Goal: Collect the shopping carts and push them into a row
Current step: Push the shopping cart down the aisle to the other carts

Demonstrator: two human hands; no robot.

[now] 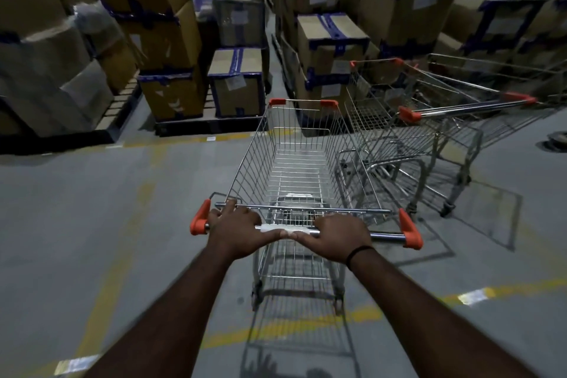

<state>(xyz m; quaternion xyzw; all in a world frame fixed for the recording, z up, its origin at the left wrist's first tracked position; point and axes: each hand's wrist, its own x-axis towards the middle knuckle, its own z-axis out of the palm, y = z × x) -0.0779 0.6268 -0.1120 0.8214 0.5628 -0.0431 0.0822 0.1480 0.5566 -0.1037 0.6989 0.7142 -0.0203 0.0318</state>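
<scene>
While beside nested carts (429, 120), left hand (236, 232) and right hand (336, 236), fingers closed around cart (300, 163) handle (386, 236).

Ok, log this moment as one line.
left hand: gripping handle | right hand: gripping handle | cart: empty | parked carts: ahead right

a wire shopping cart (302, 163) with orange corner caps stands upright on the grey floor, its basket empty, its chrome handle bar nearest the camera and its nose toward the stacked boxes. just to its right stand more carts (429, 120) of the same make, nested one into another, angled with their handles toward the right. the near cart's basket side lies close beside them.
</scene>
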